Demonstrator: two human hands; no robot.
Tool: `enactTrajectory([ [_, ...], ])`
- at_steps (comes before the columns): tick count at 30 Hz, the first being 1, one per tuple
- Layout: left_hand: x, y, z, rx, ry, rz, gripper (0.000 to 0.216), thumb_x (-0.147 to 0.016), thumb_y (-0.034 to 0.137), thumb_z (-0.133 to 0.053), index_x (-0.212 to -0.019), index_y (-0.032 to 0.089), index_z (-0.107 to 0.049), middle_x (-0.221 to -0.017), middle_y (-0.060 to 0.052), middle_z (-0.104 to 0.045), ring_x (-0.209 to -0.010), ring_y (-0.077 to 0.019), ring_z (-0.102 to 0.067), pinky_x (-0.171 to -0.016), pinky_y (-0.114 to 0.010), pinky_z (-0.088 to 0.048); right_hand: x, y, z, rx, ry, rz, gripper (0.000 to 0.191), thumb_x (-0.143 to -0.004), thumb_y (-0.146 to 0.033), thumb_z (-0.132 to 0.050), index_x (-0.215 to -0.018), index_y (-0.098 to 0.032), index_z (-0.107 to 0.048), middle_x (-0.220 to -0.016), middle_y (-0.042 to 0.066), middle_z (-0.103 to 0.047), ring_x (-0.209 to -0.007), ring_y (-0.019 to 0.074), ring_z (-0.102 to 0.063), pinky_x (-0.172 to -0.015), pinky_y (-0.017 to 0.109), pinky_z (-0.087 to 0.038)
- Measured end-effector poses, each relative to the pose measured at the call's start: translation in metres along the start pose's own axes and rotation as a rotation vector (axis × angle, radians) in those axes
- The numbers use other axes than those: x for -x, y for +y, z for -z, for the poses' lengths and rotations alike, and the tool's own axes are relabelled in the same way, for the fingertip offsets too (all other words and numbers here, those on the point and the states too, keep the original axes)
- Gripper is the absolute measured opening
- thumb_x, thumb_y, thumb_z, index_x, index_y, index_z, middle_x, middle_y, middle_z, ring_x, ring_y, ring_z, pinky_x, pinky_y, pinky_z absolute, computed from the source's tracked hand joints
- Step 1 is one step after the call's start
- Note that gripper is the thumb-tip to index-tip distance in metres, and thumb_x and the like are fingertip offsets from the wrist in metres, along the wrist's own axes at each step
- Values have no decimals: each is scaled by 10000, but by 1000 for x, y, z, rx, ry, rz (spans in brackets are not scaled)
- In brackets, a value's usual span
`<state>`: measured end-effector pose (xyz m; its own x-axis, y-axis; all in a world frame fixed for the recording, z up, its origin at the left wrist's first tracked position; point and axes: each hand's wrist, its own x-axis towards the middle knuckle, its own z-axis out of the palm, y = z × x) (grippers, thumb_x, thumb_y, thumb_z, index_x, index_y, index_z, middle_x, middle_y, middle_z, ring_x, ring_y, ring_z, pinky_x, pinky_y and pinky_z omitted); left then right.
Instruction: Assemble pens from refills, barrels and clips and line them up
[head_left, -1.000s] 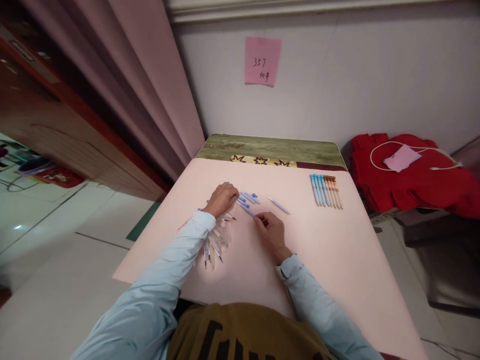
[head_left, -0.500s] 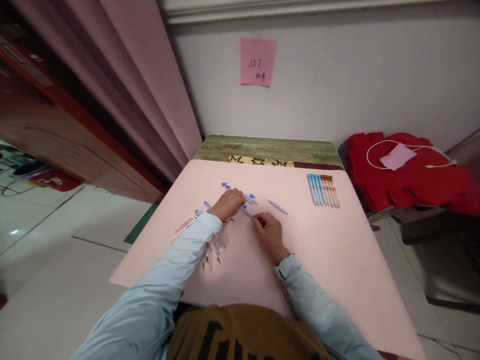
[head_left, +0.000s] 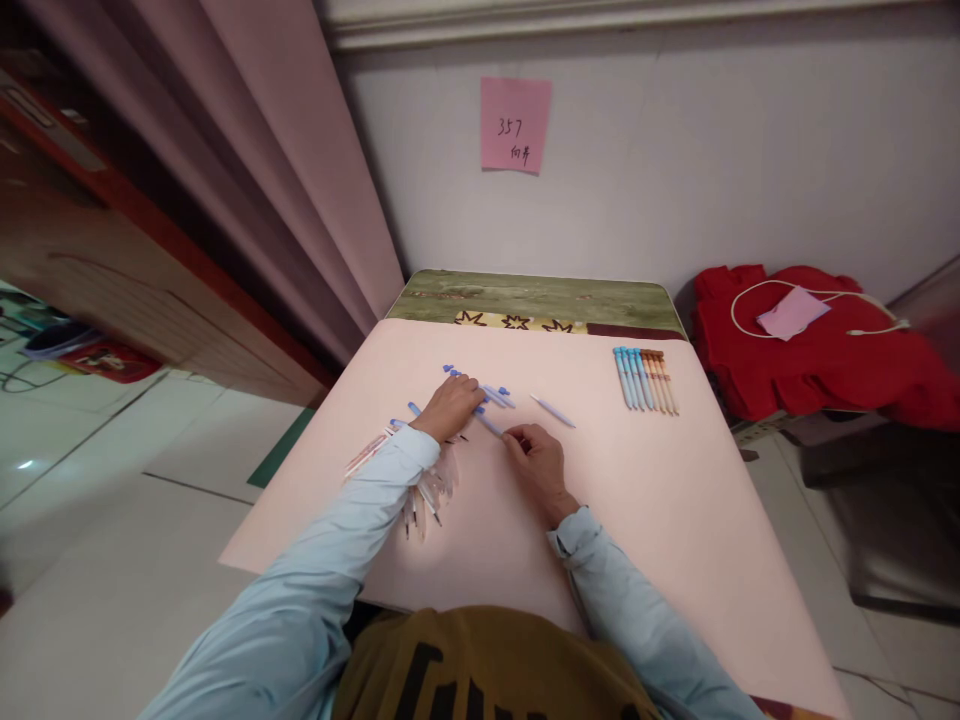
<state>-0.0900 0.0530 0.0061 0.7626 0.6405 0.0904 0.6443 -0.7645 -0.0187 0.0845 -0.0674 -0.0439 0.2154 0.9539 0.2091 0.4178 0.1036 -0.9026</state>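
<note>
A light blue pen (head_left: 491,424) runs slantwise between my hands, low over the table. My right hand (head_left: 538,460) pinches its near end between thumb and forefinger. At its darker blue far end, my left hand (head_left: 451,408) has its fingers closed, their tips partly hidden. Just past these fingers lie light blue pen barrels (head_left: 498,396) and a small blue clip piece (head_left: 504,391). More small blue pieces (head_left: 450,370) sit beyond the left knuckles. Partly under my left wrist is a pile of pen refills and clear parts (head_left: 426,495). A separate pale blue barrel (head_left: 553,411) lies right of centre.
A neat row of blue pens (head_left: 634,380) and brown pens (head_left: 660,383) lies at the table's right rear. The pale cover (head_left: 675,540) spreads over the table. Right of it, a red cloth (head_left: 825,390) carries a white cable and pink paper. A curtain (head_left: 300,180) hangs at left.
My left hand has shifted slightly left, and the pen's darker end with it. A bit more of the pen shows between the hands. My right hand stays in place.
</note>
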Motion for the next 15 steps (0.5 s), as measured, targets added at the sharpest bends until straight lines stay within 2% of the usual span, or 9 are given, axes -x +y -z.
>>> enactTrajectory([
  [4, 3, -2, 9, 132, 50, 97, 174, -855, 80, -524, -855, 189, -659, -858, -95, -622, -898, -241, -547, -830, -378, -382, 0, -1, 1, 0, 2, 1, 191, -863, -328, -577, -822, -202, -714, -789, 23, -679, -695, 149, -598, -666, 259, -466],
  [6, 7, 1, 14, 320, 116, 210, 124, -802, 80, -594, -814, 187, -656, -816, -72, -627, -879, -235, -561, -835, -375, -397, 0, -2, 1, -1, 7, 8, 188, -863, -326, -580, -819, -202, -714, -785, 21, -680, -691, 148, -599, -665, 259, -465],
  [8, 12, 8, 18, 676, 218, 390, 69, -754, 130, -681, -782, 179, -642, -751, -32, -618, -806, -206, -578, -806, -349, -426, 0, -2, 1, -4, 14, 9, 188, -863, -329, -582, -814, -203, -712, -778, 20, -680, -680, 147, -597, -655, 257, -466],
  [11, 24, 29, 20, 1452, 348, 745, 188, -708, 220, -775, -808, 158, -627, -724, 2, -623, -697, -144, -599, -746, -296, -480, 1, 0, 0, -33, 12, 11, 196, -863, -346, -584, -827, -202, -711, -780, 24, -686, -665, 146, -595, -642, 255, -471],
  [13, 33, 47, 19, 1899, 312, 947, 227, -694, 214, -803, -816, 144, -624, -753, -9, -645, -683, -123, -620, -749, -281, -515, 2, 1, -1, -67, 4, 17, 207, -870, -359, -578, -853, -203, -713, -789, 24, -694, -663, 146, -598, -643, 256, -475],
  [15, 43, 66, 17, 2157, 293, 1095, 192, -716, 157, -789, -812, 139, -624, -758, -13, -655, -681, -107, -633, -756, -261, -540, 2, 0, -1, -97, 1, 25, 216, -873, -370, -580, -855, -201, -714, -780, 22, -694, -657, 144, -598, -642, 257, -475],
])
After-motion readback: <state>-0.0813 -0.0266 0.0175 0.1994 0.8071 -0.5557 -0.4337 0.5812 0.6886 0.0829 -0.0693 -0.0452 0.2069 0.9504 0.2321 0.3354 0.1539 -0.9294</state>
